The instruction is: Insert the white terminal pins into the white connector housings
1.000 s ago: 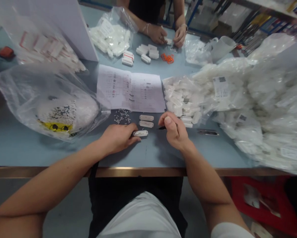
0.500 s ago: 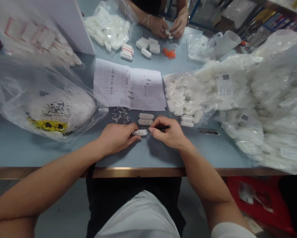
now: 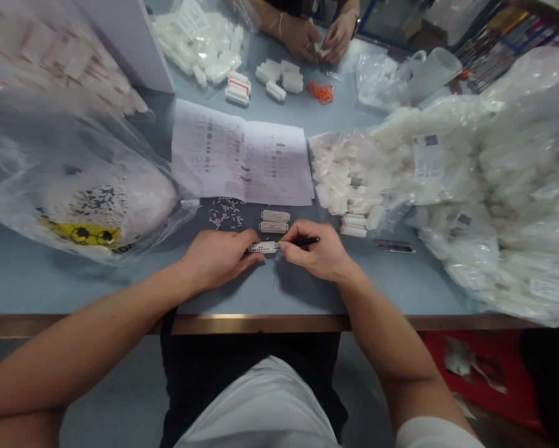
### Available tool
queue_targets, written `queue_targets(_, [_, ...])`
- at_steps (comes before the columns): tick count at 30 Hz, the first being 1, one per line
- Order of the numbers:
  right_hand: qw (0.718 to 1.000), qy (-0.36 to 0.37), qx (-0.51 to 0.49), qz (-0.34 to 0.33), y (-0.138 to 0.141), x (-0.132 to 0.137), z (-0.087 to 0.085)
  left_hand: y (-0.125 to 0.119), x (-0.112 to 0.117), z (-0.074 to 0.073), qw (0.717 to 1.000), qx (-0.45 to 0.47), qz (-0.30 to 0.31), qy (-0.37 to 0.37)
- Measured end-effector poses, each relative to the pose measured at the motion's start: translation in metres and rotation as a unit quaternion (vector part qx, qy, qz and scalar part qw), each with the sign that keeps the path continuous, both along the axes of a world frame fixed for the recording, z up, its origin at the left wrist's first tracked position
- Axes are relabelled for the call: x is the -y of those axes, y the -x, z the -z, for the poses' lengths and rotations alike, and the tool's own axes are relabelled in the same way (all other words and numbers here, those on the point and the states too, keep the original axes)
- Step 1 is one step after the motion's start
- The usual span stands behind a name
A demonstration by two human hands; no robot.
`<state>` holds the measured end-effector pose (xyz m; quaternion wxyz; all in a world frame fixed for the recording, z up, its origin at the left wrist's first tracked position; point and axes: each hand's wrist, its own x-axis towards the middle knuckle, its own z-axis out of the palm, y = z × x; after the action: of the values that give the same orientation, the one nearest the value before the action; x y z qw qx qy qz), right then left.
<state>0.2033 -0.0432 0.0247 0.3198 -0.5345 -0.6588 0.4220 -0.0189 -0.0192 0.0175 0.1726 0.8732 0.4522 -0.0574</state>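
Observation:
My left hand (image 3: 221,258) pinches the left end of a small white plastic housing (image 3: 264,247) with a row of dark slots. A slim black pen-like tool (image 3: 307,241) lies between the fingers of my right hand (image 3: 314,250); its exact kind I cannot make out. Those fingertips are at the right end of the housing, covering the tool's tip. Just beyond, two similar white housings (image 3: 274,221) lie side by side. Scattered left of them are many tiny white and dark pieces (image 3: 226,213).
A printed sheet (image 3: 242,152) lies behind my hands. Bags of white parts (image 3: 349,174) fill the right, near snips-like metal tool (image 3: 395,246). A clear bag (image 3: 97,205) stands left. Across the table, a co-worker's hands (image 3: 323,40) handle a small white part near orange pieces (image 3: 320,92).
The view has shifted slightly. My right fingertips stay at the housing's right end, and my left hand keeps its hold. The co-worker's hands have moved a little closer together.

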Motion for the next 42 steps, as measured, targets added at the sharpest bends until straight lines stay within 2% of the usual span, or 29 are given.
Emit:
queue_targets(9, [0.999, -0.001, 0.052, 0.008, 0.0046, 0.001, 0.0, 0.0008, 0.0009, 0.0037, 1.0, 0.009, 0.001, -0.014])
queue_targets(17, [0.986, -0.052, 0.157, -0.015, 0.0037, -0.0037, 0.0051, 0.0003, 0.0016, 0.0031, 1.0, 0.005, -0.002, -0.017])
queue_targets(24, [0.996, -0.03, 0.082, 0.021, 0.0013, -0.002, 0.0029, 0.0007, 0.001, 0.0039, 1.0, -0.001, 0.0, -0.02])
queue_targets(33, [0.996, -0.037, 0.081, 0.016, 0.0048, -0.0018, 0.0023, 0.0027, 0.0009, 0.0065, 1.0, 0.013, -0.001, -0.018])
queue_targets(42, [0.995, -0.043, 0.093, 0.01, 0.0057, -0.0006, 0.0044, 0.0001, 0.0016, 0.0011, 1.0, 0.005, -0.008, -0.011])
